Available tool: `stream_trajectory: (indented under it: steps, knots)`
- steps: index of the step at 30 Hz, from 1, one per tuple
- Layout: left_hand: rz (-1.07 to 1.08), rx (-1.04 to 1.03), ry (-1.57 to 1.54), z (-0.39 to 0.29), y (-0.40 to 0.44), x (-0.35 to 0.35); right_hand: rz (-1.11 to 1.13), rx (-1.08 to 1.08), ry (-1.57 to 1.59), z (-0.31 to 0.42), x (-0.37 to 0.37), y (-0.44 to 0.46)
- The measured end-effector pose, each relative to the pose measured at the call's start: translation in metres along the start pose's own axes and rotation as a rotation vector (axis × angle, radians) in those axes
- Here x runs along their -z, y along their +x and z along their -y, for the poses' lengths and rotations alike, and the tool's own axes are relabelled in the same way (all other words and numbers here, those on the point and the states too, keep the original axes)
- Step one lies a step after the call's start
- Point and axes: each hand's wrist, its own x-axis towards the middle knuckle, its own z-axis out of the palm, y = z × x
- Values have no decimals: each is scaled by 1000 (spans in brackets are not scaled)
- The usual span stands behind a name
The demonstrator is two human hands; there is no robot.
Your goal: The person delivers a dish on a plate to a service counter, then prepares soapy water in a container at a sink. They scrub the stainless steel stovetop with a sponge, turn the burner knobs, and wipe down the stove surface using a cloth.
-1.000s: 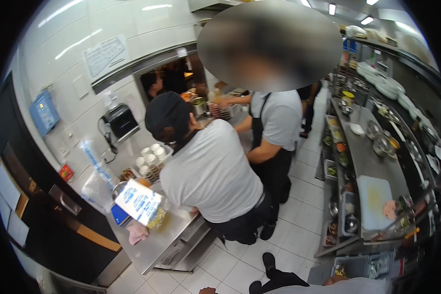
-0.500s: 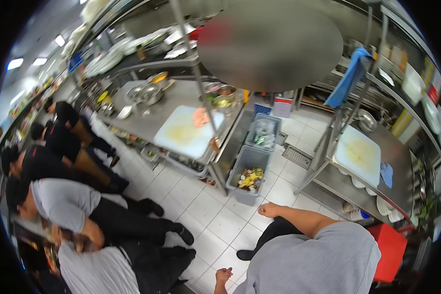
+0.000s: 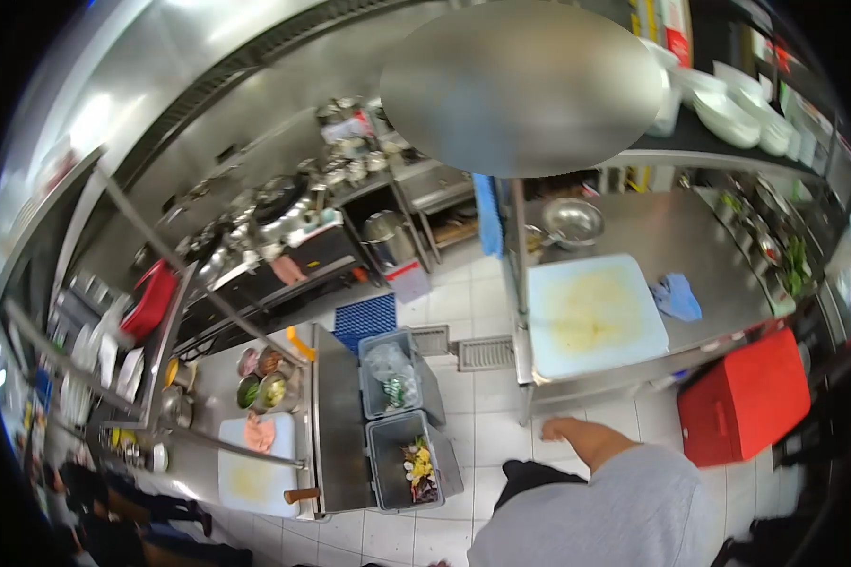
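My right hand [image 3: 557,429] hangs over the tiled floor at the end of my bent arm, its fingers loosely curled with nothing visible in them. The nearest surface to it is the steel counter [image 3: 700,265], whose front edge lies above it; a white cutting board [image 3: 591,317] with yellowish stains rests there. Beside the board lies a crumpled blue cloth [image 3: 676,297]. Of my left hand [image 3: 440,564] only a sliver shows at the bottom edge, its fingers out of sight. A grey bin [image 3: 378,463] with food scraps stands to the left.
A second grey bin [image 3: 367,386] holds clear plastic. The left counter [image 3: 199,397] bears another cutting board [image 3: 251,487], a pink cloth [image 3: 259,432] and small containers. A red box [image 3: 747,397] stands at right. People in dark clothes [image 3: 113,515] are at lower left. A blurred oval covers the top.
My view has turned to the right, so the left counter and the people have shifted down and left. The right-hand counter and red box show more fully. My left hand has nearly left the frame.
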Motion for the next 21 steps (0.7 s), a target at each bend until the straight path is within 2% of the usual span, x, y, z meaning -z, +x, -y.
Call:
stream_trajectory:
  steps: [1,2,3,4,6,8,9,12,14,15,16,17,18,19,20,21]
  knots:
    - [-90,-67,-173,-32,24,7,-58,59,262,10,15,-6]
    - [-188,-168,-289,-62,41,15,-27,123,301,30,35,-16]
    - [-4,-170,-260,-90,63,27,-36,225,27,45,62,-29]
    - [175,-113,-139,-136,90,56,-23,180,31,65,79,-44]
    - [144,-212,-231,-199,137,85,-474,458,241,75,78,-60]
    - [138,-371,-261,-240,189,114,-419,563,379,82,82,-77]
    - [216,-412,-463,-255,219,124,-414,550,429,84,80,-89]
    - [213,-300,-564,-321,277,188,-391,534,520,78,64,-120]
    - [173,-424,-729,-355,351,198,-395,485,636,69,47,-142]
    - [62,-615,-801,-372,405,190,-382,477,651,63,46,-157]
    - [26,-630,-791,-408,429,212,-369,471,665,60,50,-172]
    - [135,-601,-939,-452,435,244,-360,446,687,59,57,-186]
    - [50,-653,-889,-499,438,275,-348,421,709,59,67,-197]
    - [64,-684,-962,-548,421,312,-349,398,713,60,79,-202]
    - [77,-699,-1085,-586,429,327,-372,380,739,69,104,-227]
    - [-6,-759,-1062,-623,432,344,-412,426,772,77,129,-247]
